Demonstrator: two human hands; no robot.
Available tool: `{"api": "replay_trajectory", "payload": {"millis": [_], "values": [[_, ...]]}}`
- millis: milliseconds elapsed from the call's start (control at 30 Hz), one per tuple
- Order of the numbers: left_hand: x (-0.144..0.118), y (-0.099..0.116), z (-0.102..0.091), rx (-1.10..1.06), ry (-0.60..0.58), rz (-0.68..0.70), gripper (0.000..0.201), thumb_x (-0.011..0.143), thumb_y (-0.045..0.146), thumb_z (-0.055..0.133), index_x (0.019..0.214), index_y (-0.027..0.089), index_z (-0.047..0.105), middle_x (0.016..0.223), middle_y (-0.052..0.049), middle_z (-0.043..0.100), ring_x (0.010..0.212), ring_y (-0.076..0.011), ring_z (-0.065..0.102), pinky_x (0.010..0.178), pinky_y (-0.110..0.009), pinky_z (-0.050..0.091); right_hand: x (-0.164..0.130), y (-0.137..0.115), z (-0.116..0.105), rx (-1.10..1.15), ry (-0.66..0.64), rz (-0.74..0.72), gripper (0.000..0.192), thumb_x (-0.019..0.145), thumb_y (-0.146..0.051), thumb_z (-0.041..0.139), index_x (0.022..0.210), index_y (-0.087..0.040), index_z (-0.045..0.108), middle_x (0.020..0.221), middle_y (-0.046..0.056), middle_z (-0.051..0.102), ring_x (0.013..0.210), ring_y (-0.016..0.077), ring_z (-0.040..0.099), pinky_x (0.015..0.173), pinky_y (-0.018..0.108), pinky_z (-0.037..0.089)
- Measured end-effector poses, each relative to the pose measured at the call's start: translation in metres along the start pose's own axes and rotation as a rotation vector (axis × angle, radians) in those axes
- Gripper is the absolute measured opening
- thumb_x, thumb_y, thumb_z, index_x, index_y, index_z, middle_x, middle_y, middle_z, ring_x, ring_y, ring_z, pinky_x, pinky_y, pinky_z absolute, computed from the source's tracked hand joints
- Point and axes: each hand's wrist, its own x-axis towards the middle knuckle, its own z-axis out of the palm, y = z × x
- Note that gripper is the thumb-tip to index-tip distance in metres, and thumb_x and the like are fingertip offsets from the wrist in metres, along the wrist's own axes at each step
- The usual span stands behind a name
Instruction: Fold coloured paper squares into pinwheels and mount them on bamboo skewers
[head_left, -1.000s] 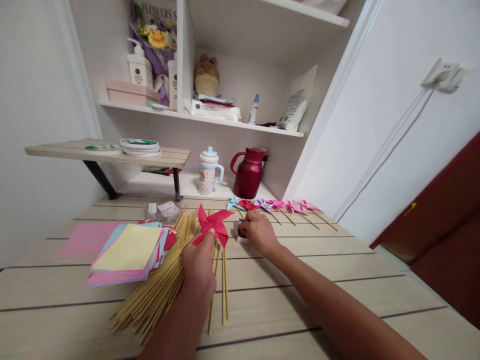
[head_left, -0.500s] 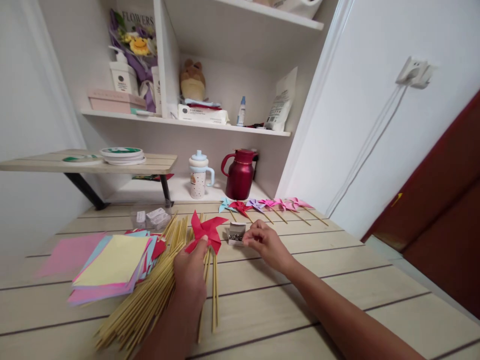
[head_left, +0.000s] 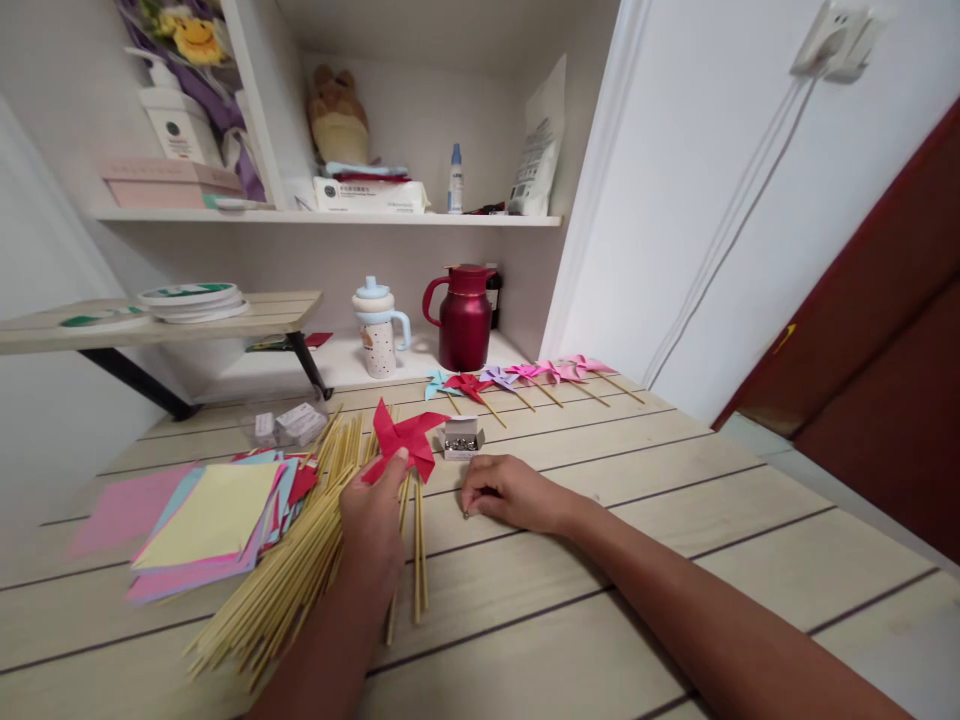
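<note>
My left hand [head_left: 375,515] pinches a red paper pinwheel [head_left: 406,438] between thumb and fingers, above a spread of thin wooden sticks [head_left: 289,575]. My right hand [head_left: 506,490] rests low over the table with its fingertips together. A tiny shiny metal tack [head_left: 466,515] shows at those fingertips, too small to make out fully. Just beyond the right hand stands an opened small box [head_left: 463,440] with several silvery tacks inside. Left of the sticks lies a stack of coloured paper squares [head_left: 206,520], yellow on top.
Finished pinwheels on sticks [head_left: 525,375] lie in a row at the table's back edge. Behind them stand a dark red jug [head_left: 463,325] and a speckled cup [head_left: 379,335]. A small raised shelf [head_left: 277,312] carries round tape rolls [head_left: 191,300]. Small clear-wrapped boxes [head_left: 300,423] sit below it.
My right hand has drawn back from the small box towards me, with a tiny metal piece at its fingertips. My left hand still holds the red pinwheel. The view has tilted down slightly.
</note>
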Motion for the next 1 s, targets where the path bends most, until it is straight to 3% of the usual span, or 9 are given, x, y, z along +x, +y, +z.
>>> {"api": "replay_trajectory", "payload": {"millis": [300,733,867,1000], "values": [[-0.010,0.000,0.003,0.019,-0.035,-0.015,0.029,0.055,0.033,0.082,0.070,0.014,0.066,0.058,0.004,0.065,0.056,-0.0124,0.059,0.061,-0.027,0.045,-0.008,-0.001,-0.008,0.029,-0.024,0.033,0.027,0.079,-0.006,0.059,0.088,-0.024,0.076,0.089,0.002,0.071,0.080,0.0171,0.064,0.074,0.026,0.049],[-0.016,-0.005,0.004,-0.055,-0.096,-0.073,0.033,0.059,0.036,0.081,0.080,0.013,0.068,0.069,-0.002,0.072,0.061,-0.0150,0.064,0.063,-0.029,0.049,-0.009,-0.001,-0.006,0.054,-0.025,0.041,0.023,0.083,-0.015,0.064,0.102,-0.023,0.074,0.095,0.004,0.071,0.083,0.0176,0.064,0.075,0.028,0.050],[-0.022,-0.003,0.004,-0.072,-0.099,-0.094,0.034,0.058,0.036,0.082,0.078,0.014,0.066,0.066,-0.001,0.070,0.057,-0.0140,0.062,0.059,-0.028,0.048,-0.007,-0.002,-0.004,0.111,0.001,0.063,0.014,0.081,-0.026,0.072,0.094,-0.024,0.076,0.087,0.002,0.073,0.078,0.0176,0.065,0.072,0.027,0.050],[-0.024,-0.001,0.005,-0.081,-0.109,-0.102,0.033,0.057,0.036,0.083,0.073,0.015,0.063,0.060,0.001,0.067,0.052,-0.0129,0.059,0.056,-0.027,0.046,-0.003,-0.003,0.003,0.110,0.023,0.097,0.010,0.084,-0.024,0.067,0.082,-0.020,0.075,0.083,0.003,0.072,0.080,0.0180,0.065,0.076,0.027,0.048]]}}
